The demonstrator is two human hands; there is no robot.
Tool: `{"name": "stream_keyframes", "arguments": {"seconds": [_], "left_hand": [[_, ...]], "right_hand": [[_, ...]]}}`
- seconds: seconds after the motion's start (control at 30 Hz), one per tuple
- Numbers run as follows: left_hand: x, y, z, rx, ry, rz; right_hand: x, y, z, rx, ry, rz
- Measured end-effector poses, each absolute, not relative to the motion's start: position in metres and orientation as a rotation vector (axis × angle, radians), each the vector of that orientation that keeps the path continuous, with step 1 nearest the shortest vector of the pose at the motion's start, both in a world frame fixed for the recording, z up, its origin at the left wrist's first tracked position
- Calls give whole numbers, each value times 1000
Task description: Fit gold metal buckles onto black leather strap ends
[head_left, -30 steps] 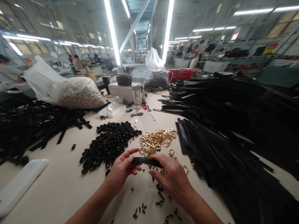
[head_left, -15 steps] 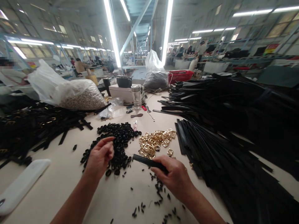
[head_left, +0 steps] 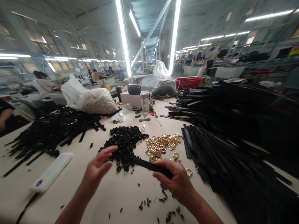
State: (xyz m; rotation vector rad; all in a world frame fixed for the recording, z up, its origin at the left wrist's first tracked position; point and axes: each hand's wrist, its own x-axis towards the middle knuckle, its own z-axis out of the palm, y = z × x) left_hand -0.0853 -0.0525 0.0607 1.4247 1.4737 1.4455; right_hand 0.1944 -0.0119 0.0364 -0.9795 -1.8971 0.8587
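Note:
My right hand [head_left: 174, 177] is closed on a black strap [head_left: 149, 165], whose free end points left towards the pile of small black loops [head_left: 126, 140]. My left hand [head_left: 99, 165] is raised at the near left edge of that pile, thumb and fingers apart, with nothing seen in it. Gold buckles [head_left: 161, 144] lie heaped beyond my right hand, and a few lie loose near it. Small black bits [head_left: 147, 202] are scattered on the table [head_left: 98, 205] between my forearms.
Black straps [head_left: 210, 149] cover the right side. Finished-looking straps with buckles [head_left: 58, 127] lie left, near a white device [head_left: 52, 171]. Behind stand a bag of small pieces [head_left: 100, 101], a glass bottle [head_left: 144, 102] and a cup [head_left: 134, 89]. A person's arm [head_left: 4, 116] shows far left.
The view has swung left. My left hand has opened from closed fingers. My right hand still holds the strap, its free end now against the loops.

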Motion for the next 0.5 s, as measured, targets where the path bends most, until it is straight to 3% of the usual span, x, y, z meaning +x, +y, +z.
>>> {"name": "stream_keyframes", "arguments": {"seconds": [0.13, 0.3, 0.5], "left_hand": [[-36, -56, 47, 1459, 1354, 1103], [-13, -51, 42, 1289, 1312, 1097], [-43, -57, 46, 1203, 1285, 1051]], "right_hand": [[189, -14, 33, -933, -1942, 791], [184, -17, 29, -942, -2044, 733], [187, -15, 30, -1013, -2103, 775]]}}
